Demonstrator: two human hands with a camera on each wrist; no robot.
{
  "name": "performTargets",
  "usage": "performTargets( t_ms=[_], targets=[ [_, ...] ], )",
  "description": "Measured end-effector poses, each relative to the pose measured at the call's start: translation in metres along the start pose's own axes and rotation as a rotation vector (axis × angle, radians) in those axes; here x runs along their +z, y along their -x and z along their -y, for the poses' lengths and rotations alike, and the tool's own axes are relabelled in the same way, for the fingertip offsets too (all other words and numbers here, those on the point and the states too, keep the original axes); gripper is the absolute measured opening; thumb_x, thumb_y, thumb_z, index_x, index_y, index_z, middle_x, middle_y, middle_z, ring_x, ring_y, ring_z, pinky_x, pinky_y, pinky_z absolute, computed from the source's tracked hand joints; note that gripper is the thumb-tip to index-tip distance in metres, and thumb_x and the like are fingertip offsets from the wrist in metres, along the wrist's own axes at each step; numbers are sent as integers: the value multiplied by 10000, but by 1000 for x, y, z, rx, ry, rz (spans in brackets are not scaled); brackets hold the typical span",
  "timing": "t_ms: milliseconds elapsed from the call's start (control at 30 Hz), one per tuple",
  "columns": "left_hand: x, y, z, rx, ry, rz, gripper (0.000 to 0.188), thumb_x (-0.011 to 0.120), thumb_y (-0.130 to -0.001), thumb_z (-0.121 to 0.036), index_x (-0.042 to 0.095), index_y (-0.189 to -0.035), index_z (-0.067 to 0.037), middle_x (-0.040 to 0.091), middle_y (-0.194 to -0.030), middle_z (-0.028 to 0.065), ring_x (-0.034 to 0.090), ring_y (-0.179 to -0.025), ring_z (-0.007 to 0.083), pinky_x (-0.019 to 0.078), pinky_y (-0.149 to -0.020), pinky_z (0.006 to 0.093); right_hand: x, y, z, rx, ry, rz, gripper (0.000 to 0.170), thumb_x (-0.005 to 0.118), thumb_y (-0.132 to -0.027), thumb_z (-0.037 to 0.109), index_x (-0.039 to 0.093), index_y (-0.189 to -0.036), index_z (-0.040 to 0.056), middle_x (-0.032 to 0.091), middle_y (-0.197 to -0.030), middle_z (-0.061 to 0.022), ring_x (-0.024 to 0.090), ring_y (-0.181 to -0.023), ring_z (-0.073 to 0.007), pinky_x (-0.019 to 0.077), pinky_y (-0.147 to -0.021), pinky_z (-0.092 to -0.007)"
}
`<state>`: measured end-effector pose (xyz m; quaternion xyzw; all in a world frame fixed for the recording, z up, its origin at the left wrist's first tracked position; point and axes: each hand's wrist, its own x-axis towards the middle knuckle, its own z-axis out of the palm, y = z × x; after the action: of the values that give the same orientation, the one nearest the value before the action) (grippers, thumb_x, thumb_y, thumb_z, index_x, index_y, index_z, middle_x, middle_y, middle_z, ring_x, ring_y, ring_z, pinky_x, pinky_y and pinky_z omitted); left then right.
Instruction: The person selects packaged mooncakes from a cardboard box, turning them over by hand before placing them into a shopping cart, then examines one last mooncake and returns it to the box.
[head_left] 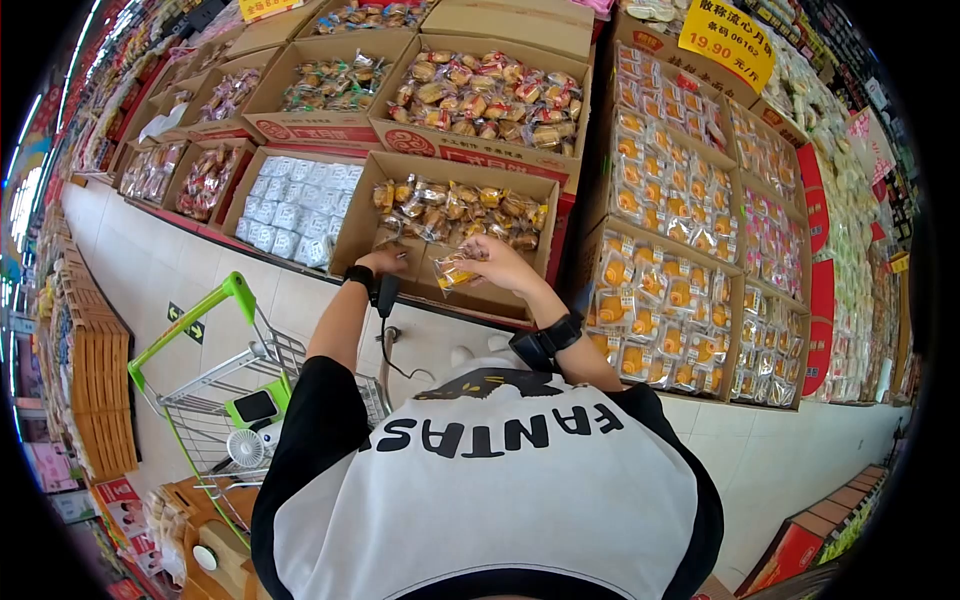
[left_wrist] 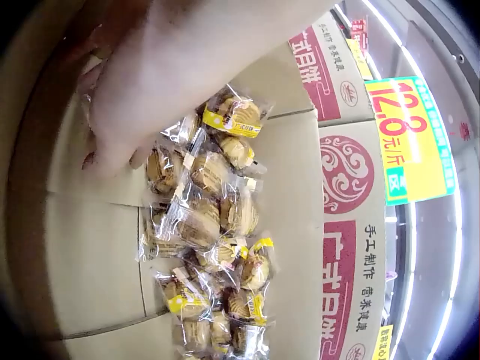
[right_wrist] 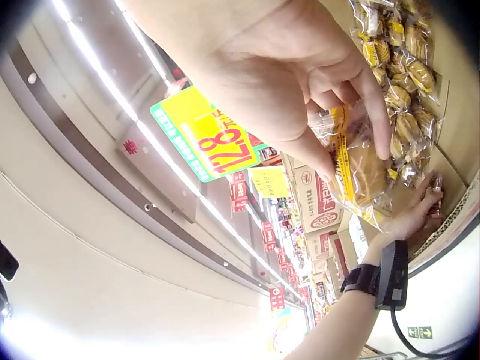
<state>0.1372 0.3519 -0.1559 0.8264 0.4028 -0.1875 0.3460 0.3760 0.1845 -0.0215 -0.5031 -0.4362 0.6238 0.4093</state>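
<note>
My right hand (head_left: 492, 263) pinches a mooncake (right_wrist: 367, 169) in a clear wrapper with a yellow strip, held over the near part of an open cardboard box (head_left: 352, 225). Thumb and fingers lie on either side of it in the right wrist view. My left hand (head_left: 383, 261) reaches over the box's near left corner, fingers pointing down inside. A small shiny thing (right_wrist: 437, 196) shows at its fingertips; I cannot tell whether they hold it. More wrapped mooncakes (left_wrist: 202, 202) fill the far part of this box, leaving bare cardboard bottom nearest me.
A box of white-wrapped packets (head_left: 290, 215) adjoins on the left. Behind rises a fuller box of wrapped cakes (head_left: 485, 90). Trays of orange-centred packets (head_left: 660, 300) stand to the right. A shopping cart (head_left: 225, 370) with green handles is at my left. A cable hangs from my left wrist.
</note>
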Motion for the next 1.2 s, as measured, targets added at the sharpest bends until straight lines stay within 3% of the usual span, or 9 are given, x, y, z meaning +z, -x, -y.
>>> performTargets(
  t_ms=[267,367,433,467,567,733,933,1033,1200],
  targets=[
    [6,-15,13,-48,-19,44,504,459,-745,-354,403,-1201,-147,463,-1165,173,495,-1005,292,388,-841,325,-3,2,1,42,42,-1,323,596,-770,186,447,-1002,18,540,-937,-80,546,-830,-141,505,-625,-263],
    [9,-17,19,-2,124,-73,331,437,-791,-309,493,-1050,-111,523,-989,134,519,-895,261,425,-775,311,-7,2,4,40,15,7,311,594,-772,180,453,-996,18,538,-931,-77,544,-825,-140,505,-622,-261],
    [-2,0,-6,-285,407,10,272,424,-805,-331,480,-967,-119,492,-835,70,518,-718,199,454,-617,289,-14,1,5,18,18,-40,297,592,-773,171,459,-992,20,537,-921,-71,542,-821,-132,507,-620,-260],
    [-10,14,-24,-285,406,12,272,424,-805,-331,480,-967,-119,492,-835,70,518,-718,199,454,-617,289,-17,1,6,18,16,-42,297,592,-773,171,459,-992,20,537,-921,-71,542,-821,-132,507,-620,-260],
    [-26,49,-59,-346,833,-152,278,410,-824,-369,427,-993,-149,443,-781,29,477,-637,146,416,-495,258,-24,2,6,-29,8,-104,288,601,-762,181,478,-961,13,521,-908,-75,546,-793,-146,510,-573,-263],
    [-35,71,-76,-14,1305,-194,207,383,-859,-365,361,-915,-167,445,-781,17,460,-593,142,353,-435,247,-28,6,10,-20,-24,-128,270,589,-769,165,480,-965,14,525,-904,-66,547,-805,-146,510,-586,-257],
    [-57,106,-123,260,1330,-304,101,372,-884,-246,320,-879,-160,408,-704,1,418,-489,98,295,-400,196,-33,7,13,-44,-94,-157,264,585,-775,164,480,-971,23,532,-880,-53,543,-805,-128,499,-582,-247],
    [-63,124,-151,331,1358,-451,85,369,-883,-214,311,-859,-156,413,-691,-1,390,-464,73,240,-368,177,-30,9,19,-69,-165,-217,266,586,-774,164,479,-975,26,533,-885,-44,540,-801,-119,490,-590,-241],
    [-67,147,-175,343,1229,-508,81,388,-881,-164,335,-936,-138,417,-659,5,370,-422,59,233,-352,164,-26,14,31,-145,-226,-295,244,560,-796,173,480,-980,33,532,-893,-34,536,-793,-100,482,-595,-233]
  ],
)
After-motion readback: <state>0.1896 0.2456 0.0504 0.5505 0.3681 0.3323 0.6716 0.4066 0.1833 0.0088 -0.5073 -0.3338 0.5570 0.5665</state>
